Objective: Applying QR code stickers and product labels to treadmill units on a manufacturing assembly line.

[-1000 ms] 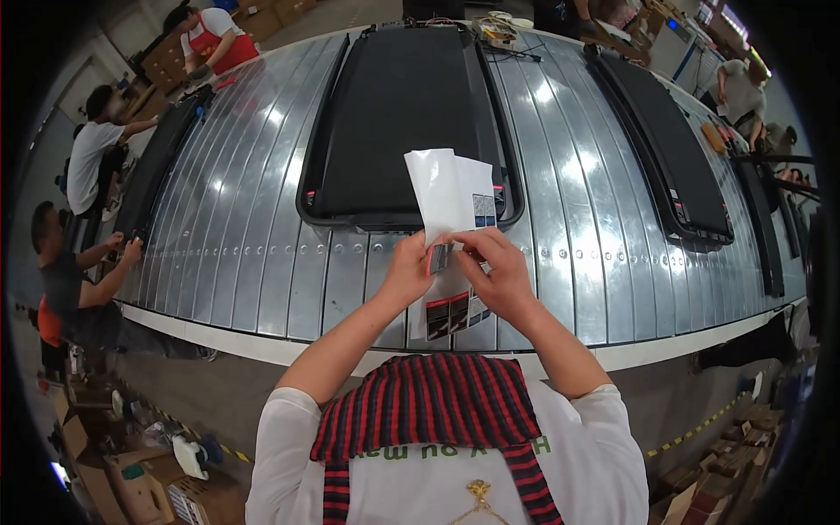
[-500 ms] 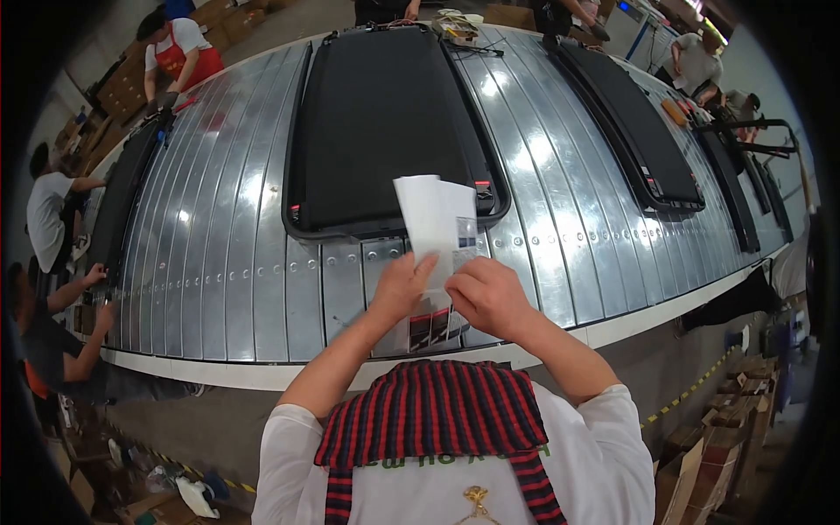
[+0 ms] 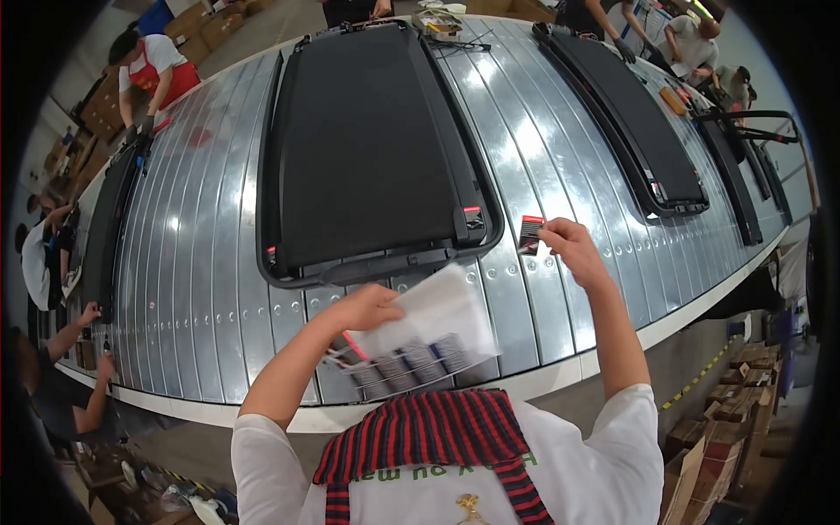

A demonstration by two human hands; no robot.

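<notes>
My left hand [image 3: 360, 310] grips a white sheet of stickers [image 3: 442, 315], tilted and blurred by motion, with dark printed labels along its near edge. Held out to the right, my right hand [image 3: 573, 249] pinches a small black sticker [image 3: 530, 236] with a red top strip. Beyond both hands a long black treadmill deck [image 3: 367, 149] lies on the metal slat conveyor [image 3: 206, 236]. Red-and-black labels [image 3: 473, 216] show at its near corners. The sticker in my right hand is above the slats, to the right of the deck's near right corner.
More black decks lie on the conveyor: a long one [image 3: 621, 118] to the right and another [image 3: 114, 210] to the left. Cables [image 3: 459, 42] lie at the far side. Several people work around the conveyor; a person in a red apron [image 3: 166, 79] stands far left. Cardboard boxes [image 3: 713, 455] stand lower right.
My hands have moved apart. The right has swung right with a small sticker, away from the sheet; the left has moved left and lower, tilting the sheet. The large deck appears nearer.
</notes>
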